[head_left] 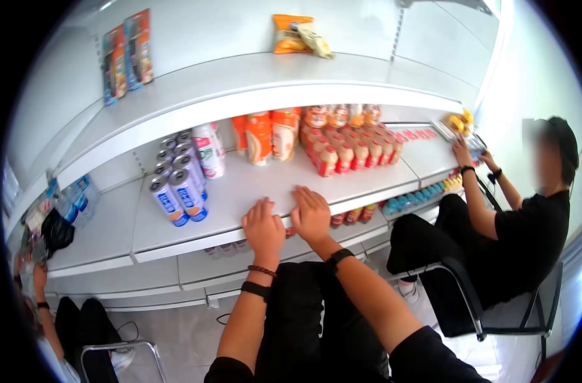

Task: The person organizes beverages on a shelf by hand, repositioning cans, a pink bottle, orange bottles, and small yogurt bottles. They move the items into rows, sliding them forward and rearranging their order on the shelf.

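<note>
My left hand (263, 231) rests on the front edge of the middle shelf (233, 191), palm down, with its fingers stretched forward. Close beside it, my right hand (310, 214) lies on the same edge, fingers laid out flat. Neither hand holds anything. Left of my hands stand silver and blue cans (179, 191) in rows, with white and pink cans (209, 150) behind them. Orange packages (259, 137) are upright further back. To the right sits a block of small drink bottles (351, 150) with red wrapping.
On the upper shelf (214, 89) lie snack bags (297, 35) and hanging blister packs (126, 56). A seated person (527, 210) at right handles a tray (460, 137) with yellow things. Another person's arm (45, 306) shows at far left by a black bag (58, 231) and water bottles (80, 201).
</note>
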Motion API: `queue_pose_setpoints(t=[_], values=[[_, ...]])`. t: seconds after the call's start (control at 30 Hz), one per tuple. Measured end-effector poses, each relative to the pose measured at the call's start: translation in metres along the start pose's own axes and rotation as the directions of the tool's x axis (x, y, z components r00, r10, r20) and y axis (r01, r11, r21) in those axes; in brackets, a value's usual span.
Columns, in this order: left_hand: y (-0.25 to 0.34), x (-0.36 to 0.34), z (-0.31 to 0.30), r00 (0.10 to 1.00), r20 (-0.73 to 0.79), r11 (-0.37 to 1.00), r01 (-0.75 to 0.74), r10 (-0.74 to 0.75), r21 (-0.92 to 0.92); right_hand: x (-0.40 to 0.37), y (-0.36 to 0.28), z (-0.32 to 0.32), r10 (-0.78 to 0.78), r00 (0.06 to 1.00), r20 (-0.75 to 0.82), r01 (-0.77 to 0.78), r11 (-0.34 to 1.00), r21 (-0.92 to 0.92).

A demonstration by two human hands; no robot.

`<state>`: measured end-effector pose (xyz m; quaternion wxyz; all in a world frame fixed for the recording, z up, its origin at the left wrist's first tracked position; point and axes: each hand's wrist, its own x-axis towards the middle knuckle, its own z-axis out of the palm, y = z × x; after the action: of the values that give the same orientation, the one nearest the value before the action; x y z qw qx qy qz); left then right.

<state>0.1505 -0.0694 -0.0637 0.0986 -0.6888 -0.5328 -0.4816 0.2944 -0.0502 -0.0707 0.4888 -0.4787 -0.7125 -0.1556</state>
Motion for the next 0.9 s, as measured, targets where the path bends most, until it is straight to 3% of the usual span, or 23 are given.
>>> queue_pose_setpoints(t=[0.2,0.9], values=[[0.0085,0.0067,0.0001,0.995,0.057,0.993,0.080,-0.085,0.085,0.0026,-0.0038,0.0026,-0.013,0.999,-0.045,0.011,0.999,-0.039],[0.0058,-0.0016,0.0033,0.998,-0.058,1.000,0.015,-0.015,0.010,0.0006,0.0001,0.0029,-0.043,0.999,-0.013,0.042,0.998,-0.051]])
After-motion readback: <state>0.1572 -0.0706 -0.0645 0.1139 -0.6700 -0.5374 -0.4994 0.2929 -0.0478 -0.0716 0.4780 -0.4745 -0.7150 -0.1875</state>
